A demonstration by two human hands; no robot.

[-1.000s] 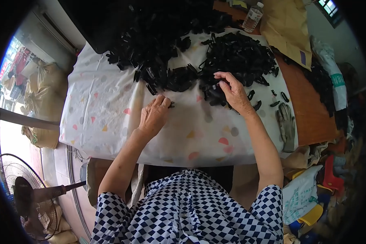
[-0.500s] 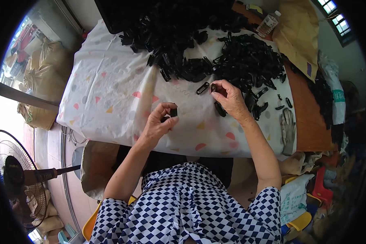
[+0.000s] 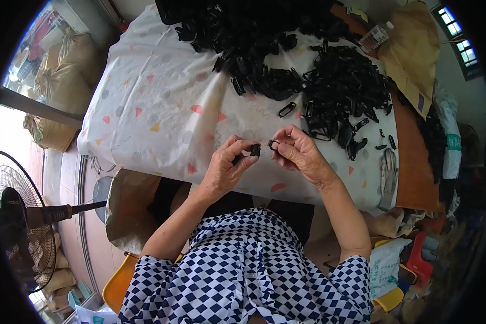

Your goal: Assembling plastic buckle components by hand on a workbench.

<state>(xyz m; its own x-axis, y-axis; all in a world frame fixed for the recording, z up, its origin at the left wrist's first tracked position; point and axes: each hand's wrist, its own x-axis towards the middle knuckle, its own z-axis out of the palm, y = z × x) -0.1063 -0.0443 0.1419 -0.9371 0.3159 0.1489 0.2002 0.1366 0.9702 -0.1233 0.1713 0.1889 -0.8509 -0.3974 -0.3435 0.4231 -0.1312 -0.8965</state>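
My left hand (image 3: 227, 167) pinches a small black plastic piece (image 3: 255, 150) between thumb and fingers, above the near part of the table. Just to its right, my right hand (image 3: 302, 156) is closed on another small black plastic part (image 3: 273, 144), which looks like a narrow loop or frame. The two pieces are close together with a small gap between them. A single oblong black frame (image 3: 287, 109) lies on the cloth beyond my hands. Behind my right hand spreads a heap of similar black plastic parts (image 3: 343, 86).
A larger black pile (image 3: 248, 48) covers the table's far side. Grey-white gloves (image 3: 387, 173) lie at the right on the patterned tablecloth (image 3: 146, 129). A plastic bottle (image 3: 373, 38) and brown paper sack (image 3: 410, 54) are at the far right. A fan (image 3: 19, 221) stands left.
My right hand has moved left and nearer, away from the heap, bringing its black part close to my left hand's piece. The view has shifted slightly.
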